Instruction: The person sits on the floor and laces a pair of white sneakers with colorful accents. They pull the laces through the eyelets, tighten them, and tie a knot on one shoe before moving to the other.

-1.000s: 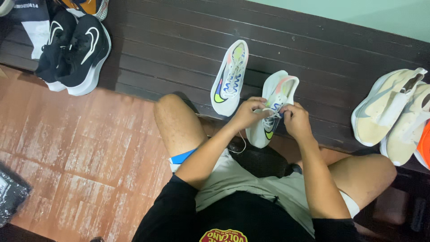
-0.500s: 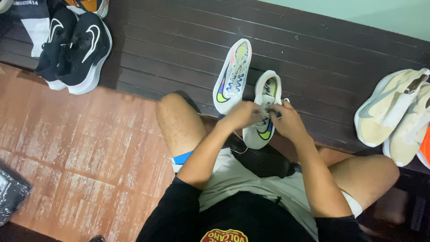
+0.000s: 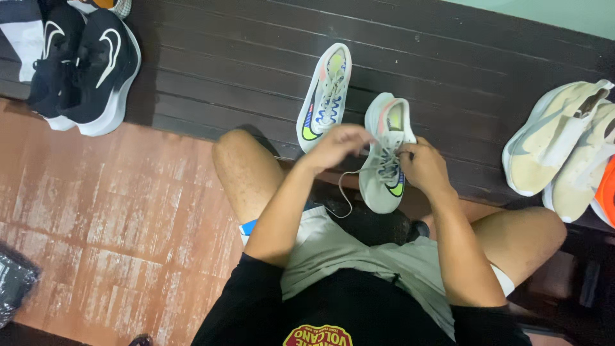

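Observation:
A pale grey running shoe (image 3: 382, 182) with a yellow-green side mark and white laces stands toe toward me at the edge of the dark wooden bench (image 3: 224, 70). My left hand (image 3: 337, 145) pinches a lace (image 3: 349, 186) that loops down past the shoe's left side. My right hand (image 3: 423, 166) grips the laces on the shoe's right side near its collar. The matching shoe (image 3: 325, 96) lies just behind and to the left on the bench. My bare knees are spread on either side below.
A pair of black shoes with white soles (image 3: 83, 70) sits at the bench's left end. Cream shoes (image 3: 564, 147) and an orange one (image 3: 605, 192) lie at the right. Red-brown tiled floor (image 3: 96, 224) lies to the left, with a dark bag (image 3: 13, 282) at its edge.
The shoe has shifted and turned slightly in my hands. My left hand has drawn a lace out to the left, so a loose loop now hangs beside the shoe.

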